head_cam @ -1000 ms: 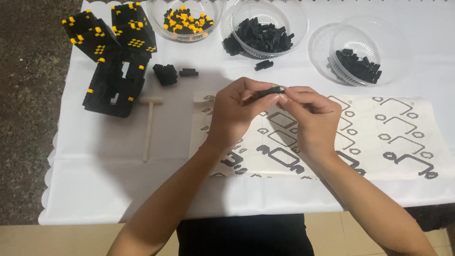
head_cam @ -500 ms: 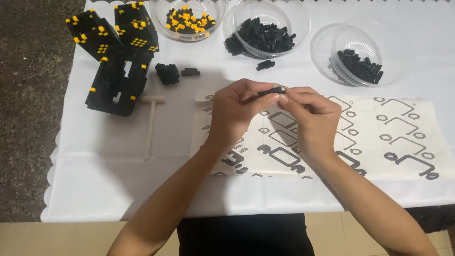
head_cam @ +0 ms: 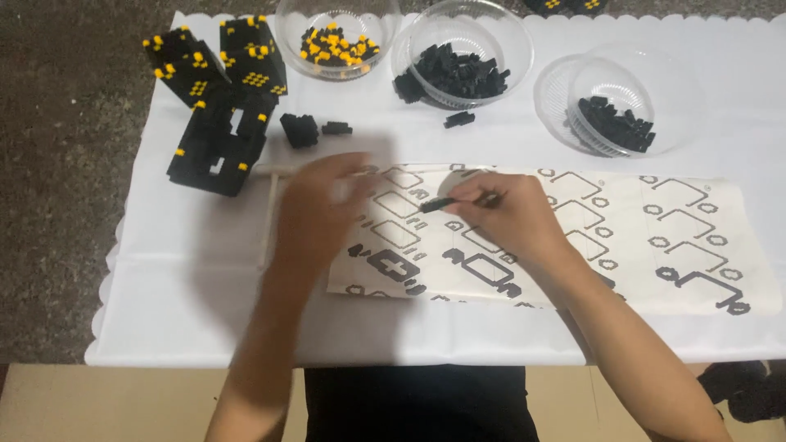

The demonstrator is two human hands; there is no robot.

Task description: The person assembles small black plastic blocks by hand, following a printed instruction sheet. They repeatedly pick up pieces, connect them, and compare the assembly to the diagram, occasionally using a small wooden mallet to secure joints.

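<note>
The right hand (head_cam: 499,214) pinches a small black piece (head_cam: 438,204) over the printed sheet (head_cam: 655,245), while the blurred left hand (head_cam: 319,214) hovers beside it with loose fingers, holding nothing.

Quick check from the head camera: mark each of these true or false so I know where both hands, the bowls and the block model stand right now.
1. The right hand holds a small black strip of blocks. True.
2. The left hand grips the wooden mallet. False: it is motion-blurred above the instruction sheet, holding nothing I can make out.
3. Three clear bowls sit on the table. True.
4. The black-and-yellow block model stands on the sheet. False: it stands left of it, on the white tablecloth.
</note>
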